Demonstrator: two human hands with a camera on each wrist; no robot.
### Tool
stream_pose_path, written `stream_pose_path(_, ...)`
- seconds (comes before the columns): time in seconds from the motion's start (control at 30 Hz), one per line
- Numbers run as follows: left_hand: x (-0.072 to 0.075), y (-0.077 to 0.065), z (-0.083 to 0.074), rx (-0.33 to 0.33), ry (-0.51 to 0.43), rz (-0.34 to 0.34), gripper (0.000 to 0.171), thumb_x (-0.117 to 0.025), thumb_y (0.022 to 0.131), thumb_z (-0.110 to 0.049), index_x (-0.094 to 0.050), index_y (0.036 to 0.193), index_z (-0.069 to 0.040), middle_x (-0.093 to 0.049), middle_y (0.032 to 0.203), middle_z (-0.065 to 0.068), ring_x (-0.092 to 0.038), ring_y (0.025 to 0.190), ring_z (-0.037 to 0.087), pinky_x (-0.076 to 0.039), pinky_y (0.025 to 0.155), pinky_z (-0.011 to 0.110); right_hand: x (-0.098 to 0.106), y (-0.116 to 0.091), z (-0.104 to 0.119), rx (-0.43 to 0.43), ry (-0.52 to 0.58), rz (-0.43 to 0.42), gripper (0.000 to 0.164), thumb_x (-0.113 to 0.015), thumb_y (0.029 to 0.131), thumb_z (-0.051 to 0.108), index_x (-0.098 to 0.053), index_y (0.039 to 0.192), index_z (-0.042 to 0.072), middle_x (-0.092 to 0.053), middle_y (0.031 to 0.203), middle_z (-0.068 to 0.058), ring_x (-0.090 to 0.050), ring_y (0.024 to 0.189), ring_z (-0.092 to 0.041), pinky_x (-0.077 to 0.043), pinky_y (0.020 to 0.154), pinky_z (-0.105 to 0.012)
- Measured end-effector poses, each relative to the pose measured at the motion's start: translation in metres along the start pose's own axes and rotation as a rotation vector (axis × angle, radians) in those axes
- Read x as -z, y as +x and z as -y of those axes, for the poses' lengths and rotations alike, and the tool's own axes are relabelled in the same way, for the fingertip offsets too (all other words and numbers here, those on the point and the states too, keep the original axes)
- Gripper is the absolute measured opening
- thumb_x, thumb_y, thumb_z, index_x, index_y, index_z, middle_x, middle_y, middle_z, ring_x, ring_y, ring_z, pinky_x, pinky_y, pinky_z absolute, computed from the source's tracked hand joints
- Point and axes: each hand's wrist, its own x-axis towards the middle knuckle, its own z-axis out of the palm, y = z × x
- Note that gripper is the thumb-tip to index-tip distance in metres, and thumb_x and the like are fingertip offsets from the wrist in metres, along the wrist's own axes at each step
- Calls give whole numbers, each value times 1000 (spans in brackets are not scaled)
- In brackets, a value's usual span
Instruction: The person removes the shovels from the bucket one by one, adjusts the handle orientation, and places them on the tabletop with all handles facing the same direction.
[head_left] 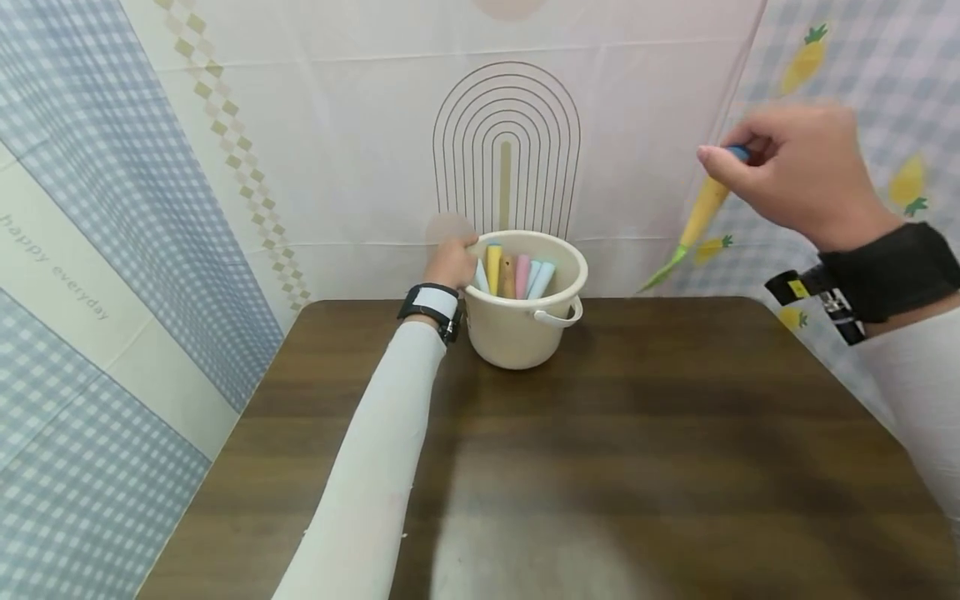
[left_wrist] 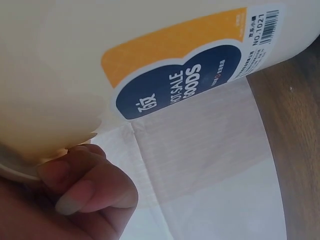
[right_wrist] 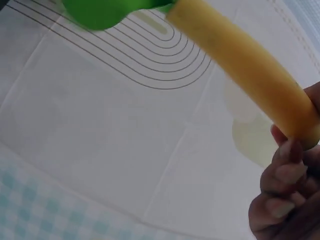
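A cream bucket stands upright at the back of the table, with several light blue, yellow, brown and pink handles poking up inside it. My left hand grips the bucket's left rim; in the left wrist view its curled fingers are against the rim, beside a printed label. Raised to the right, well above the table, my right hand holds a trowel by the blue-tipped end of its yellow handle. Its green blade points down and left, apart from the bucket.
Dark brown wooden table spreads in front of the bucket. The bucket's white carrying handle hangs down on its right side. Patterned cloth hangs behind the table, and checked cloth lines the left.
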Motion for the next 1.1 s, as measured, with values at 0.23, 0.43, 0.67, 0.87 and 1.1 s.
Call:
stream_pose_path(0.23,-5,-1,0,-41,11,-14,55,-44,101,-8,-49,155,-15,-56,153,14,-54,66,19,-49,61,28,14,-46,-14,-170,-80,115,34,-70,97,28,-75,84,-3,-65,67,-19,-30,58,13,-32,69,-25)
stream_pose_path(0.43,-8,2,0,-33,16,6,56,-43,100,-8,-49,155,-15,-59,149,15,-50,61,17,-48,59,27,23,-87,-27,-321,-136,287,41,-65,101,33,-73,88,-5,-66,74,-20,-47,62,-11,-40,72,-41)
stream_pose_path(0.67,-10,3,-1,-37,15,11,55,-44,101,-9,-49,155,-14,-56,153,15,-53,63,18,-50,61,27,31,-125,-41,-476,-188,463,47,-68,98,41,-73,74,1,-59,59,-6,-45,56,-23,-35,58,-37)
stream_pose_path(0.87,-8,1,1,-38,-1,5,56,-43,100,-8,-49,155,-14,-57,151,17,-51,61,17,-49,60,27,33,-154,-51,-542,-227,548,58,-63,99,48,-52,55,14,-34,50,3,-34,50,-19,-28,53,-33)
stream_pose_path(1.1,-3,-2,2,-34,-7,-3,57,-43,99,-7,-49,156,-14,-58,151,16,-50,61,17,-49,59,27,29,-181,-62,-611,-237,561,60,-57,102,50,-41,56,15,-34,50,2,-35,49,-21,-29,51,-35)
